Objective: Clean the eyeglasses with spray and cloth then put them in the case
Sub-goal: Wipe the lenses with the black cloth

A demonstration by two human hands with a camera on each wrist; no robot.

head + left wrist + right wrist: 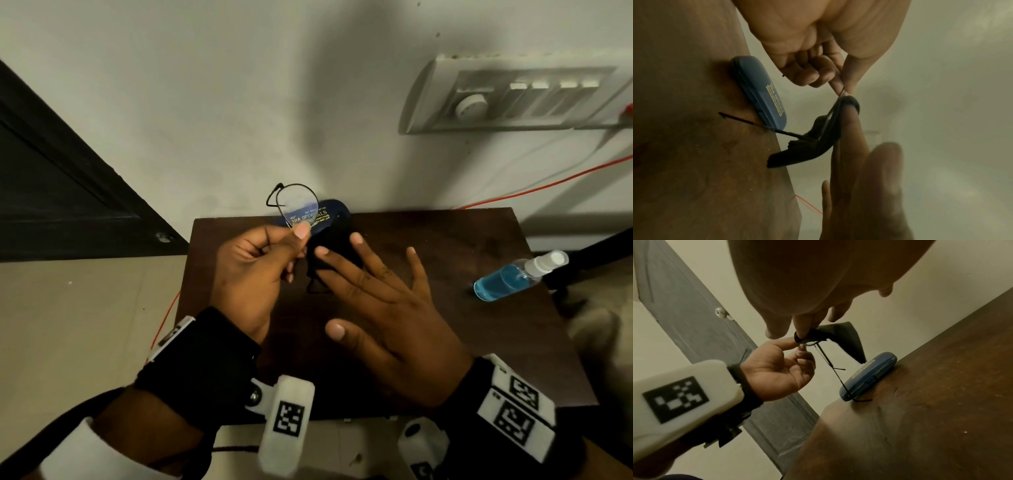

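Eyeglasses, thin black wire frame, clear lenses: held up above the far edge of the counter, just in front of the blue case. My left hand has its grip narrow, thumb and forefinger pinching the rim at the lower edge of one lens, the other fingers curled under. My right hand is spread, fingers straight, holding the black cloth against the other lens (from the right wrist view the cloth is draped over one fingertip and hangs down in a point).

Handling, as I judge it: very light, springy in the wire, fragile at hinges and nose bridge; lenses likely slick if wet from the spray bottle, which lies on its side to the right, well apart. Best hold is the rim or bridge, never the lens face. Cloth is soft and limp, so it needs finger backing. Case looks rigid and closed.
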